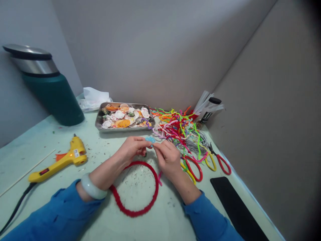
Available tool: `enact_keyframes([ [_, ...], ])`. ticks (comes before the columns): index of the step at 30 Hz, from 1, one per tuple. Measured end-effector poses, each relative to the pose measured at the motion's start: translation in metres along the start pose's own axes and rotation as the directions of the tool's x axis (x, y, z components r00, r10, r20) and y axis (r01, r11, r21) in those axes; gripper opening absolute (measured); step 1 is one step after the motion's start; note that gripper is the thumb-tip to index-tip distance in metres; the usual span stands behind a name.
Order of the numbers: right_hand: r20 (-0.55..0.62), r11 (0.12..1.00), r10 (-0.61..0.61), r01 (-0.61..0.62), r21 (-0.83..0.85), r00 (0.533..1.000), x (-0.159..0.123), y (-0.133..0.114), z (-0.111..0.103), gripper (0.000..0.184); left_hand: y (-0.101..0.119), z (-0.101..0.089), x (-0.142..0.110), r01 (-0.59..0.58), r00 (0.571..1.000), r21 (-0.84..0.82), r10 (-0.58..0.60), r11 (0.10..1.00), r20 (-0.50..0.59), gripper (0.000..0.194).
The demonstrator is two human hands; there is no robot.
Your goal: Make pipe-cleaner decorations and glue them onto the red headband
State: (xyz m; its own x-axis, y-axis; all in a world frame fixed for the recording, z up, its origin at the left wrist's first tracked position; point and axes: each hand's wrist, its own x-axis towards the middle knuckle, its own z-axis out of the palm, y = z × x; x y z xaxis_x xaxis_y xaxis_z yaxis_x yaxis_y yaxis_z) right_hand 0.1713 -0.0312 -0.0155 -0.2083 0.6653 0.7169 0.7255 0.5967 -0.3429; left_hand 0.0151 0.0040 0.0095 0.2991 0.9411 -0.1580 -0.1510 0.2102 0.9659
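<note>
My left hand [132, 148] and my right hand [167, 158] meet above the far rim of a red fuzzy ring [136, 211] that lies flat on the table. Both hands pinch a small light-blue pipe cleaner piece [150, 139] between their fingertips. A pink pipe cleaner end [159, 178] pokes out under my right wrist. My left wrist wears a pale bangle [91, 187]. Both sleeves are blue.
A metal tray of painted shells [124, 117] stands behind the hands. A heap of coloured pipe cleaners [179, 129] lies at right, with red-handled scissors [220, 160] and pliers [194, 169]. A yellow glue gun [61, 159], a green flask [47, 87] and a black pad [235, 207] lie around.
</note>
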Motion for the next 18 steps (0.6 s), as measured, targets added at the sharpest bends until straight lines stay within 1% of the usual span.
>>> enact_keyframes([
  [2, 0.012, 0.997, 0.036, -0.037, 0.067, 0.999, 0.0001, 0.0009, -0.0004, 0.017, -0.0009, -0.001, 0.0015, 0.015, 1.0, 0.074, -0.015, 0.997, -0.01, 0.017],
  [5, -0.01, 0.993, 0.081, -0.08, 0.091, 0.997, -0.0009, 0.0006, 0.0008, 0.015, -0.0026, 0.0006, 0.0027, -0.006, 1.0, 0.128, 0.008, 0.992, -0.017, 0.019],
  [10, -0.037, 0.989, 0.116, -0.112, 0.098, 0.993, -0.0014, -0.0009, 0.0011, 0.013, -0.0042, 0.0041, 0.0023, -0.018, 0.999, 0.119, 0.021, 0.993, -0.027, 0.021],
  [15, -0.059, 0.961, 0.224, -0.21, 0.182, 0.973, 0.0012, -0.0045, -0.0012, 0.01, -0.0048, 0.0034, 0.0019, -0.032, 1.0, 0.12, 0.032, 0.992, 0.002, 0.02],
  [18, -0.061, 0.941, 0.268, -0.248, 0.229, 0.962, 0.0029, -0.0064, -0.0019, 0.01, -0.0046, 0.0025, 0.0018, -0.039, 0.999, 0.117, 0.036, 0.992, 0.031, 0.019],
])
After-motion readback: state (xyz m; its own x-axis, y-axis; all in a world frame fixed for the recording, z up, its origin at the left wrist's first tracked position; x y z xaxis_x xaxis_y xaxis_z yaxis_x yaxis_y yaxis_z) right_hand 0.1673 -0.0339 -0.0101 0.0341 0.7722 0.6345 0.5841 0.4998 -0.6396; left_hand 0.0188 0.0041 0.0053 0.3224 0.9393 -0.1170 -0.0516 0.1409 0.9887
